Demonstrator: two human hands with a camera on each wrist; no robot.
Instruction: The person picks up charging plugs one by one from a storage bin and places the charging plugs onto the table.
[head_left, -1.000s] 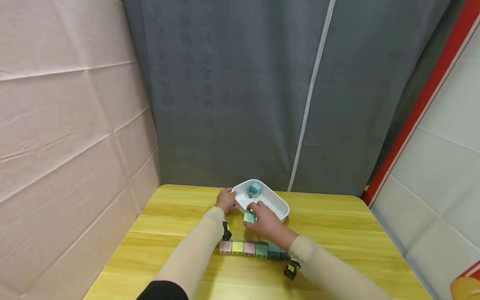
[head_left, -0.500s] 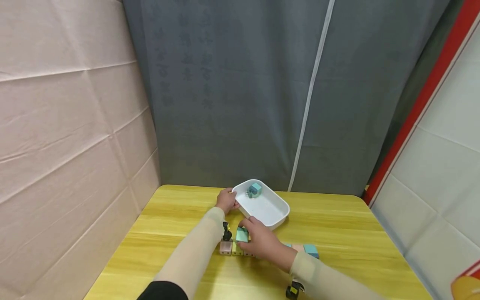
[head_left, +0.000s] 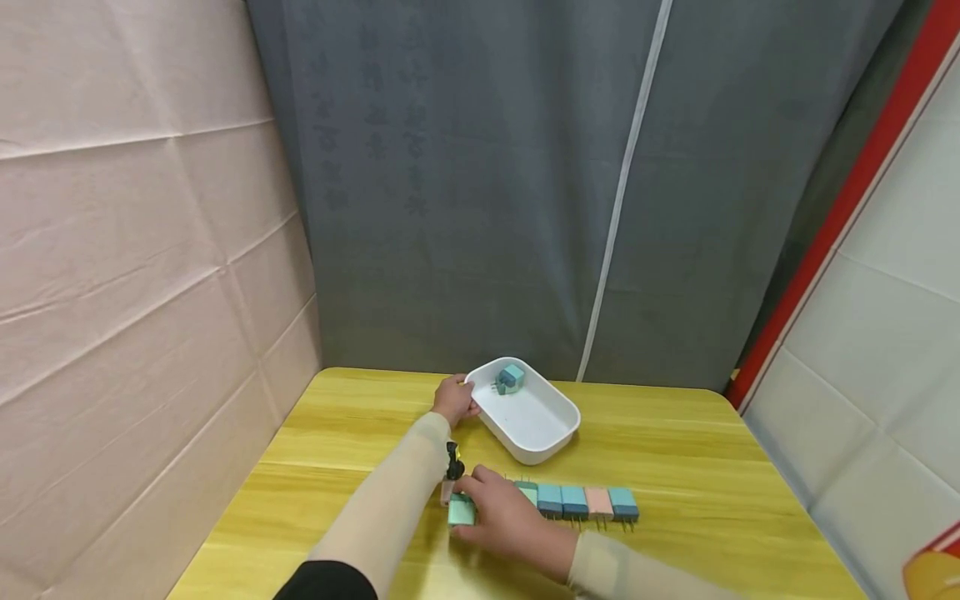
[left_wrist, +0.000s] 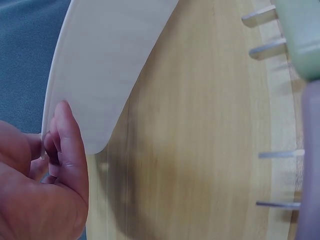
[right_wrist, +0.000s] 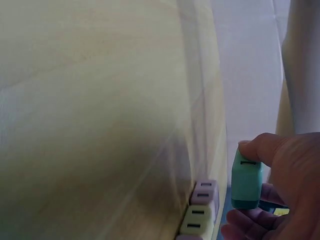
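Observation:
My left hand (head_left: 453, 400) grips the left end of a white plastic tub (head_left: 531, 423), thumb and fingers pinching its wall in the left wrist view. My right hand (head_left: 508, 518) pinches a mint-green USB charger (head_left: 461, 510) between thumb and fingers, its port showing in the right wrist view. It is at the left end of a row of chargers and overlaps them in the head view. The row includes a pink charger (head_left: 598, 502) and a blue charger (head_left: 624, 503), prongs pointing out. My right hand hides part of the row.
Inside the tub, at its far end, lie blue-green chargers (head_left: 511, 377). The yellow wood-grain table (head_left: 675, 467) ends at a grey curtain (head_left: 465, 208) behind. A pale cloth wall (head_left: 150, 292) stands at the left, a white one (head_left: 885, 358) at the right.
My right hand has carried the mint-green charger from over the tub's near edge, leftward and toward me, to the row's left end. My left hand has stayed on the tub.

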